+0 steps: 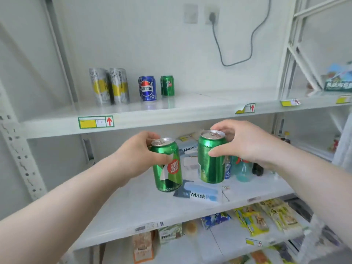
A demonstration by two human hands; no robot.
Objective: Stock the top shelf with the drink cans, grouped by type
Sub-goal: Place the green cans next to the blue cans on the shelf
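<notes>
Green aluminium fills both grips in the head view. The left hand (pixel 137 155) wraps its fingers and thumb round the left-held can (pixel 167 168), and the right hand (pixel 245 143) clasps the right-held can (pixel 211 159) from the side. Both cans are carried in the air in front of the middle shelf, long axes near upright with the pull-tabs on top.

The shelved green can (pixel 167 85) stands on the top shelf (pixel 190 109), at about 12 o'clock from the left-held can and 11 o'clock from the right-held one, so the left hand looks nearer. Bare shelf lies at its 3 o'clock, likely room for both.

Green cans: three, two held and one shelved. At its 9 o'clock stands a blue can (pixel 148 88); whether a second hides behind it I cannot tell. Further left stand two silver-and-yellow cans (pixel 119 86).
</notes>
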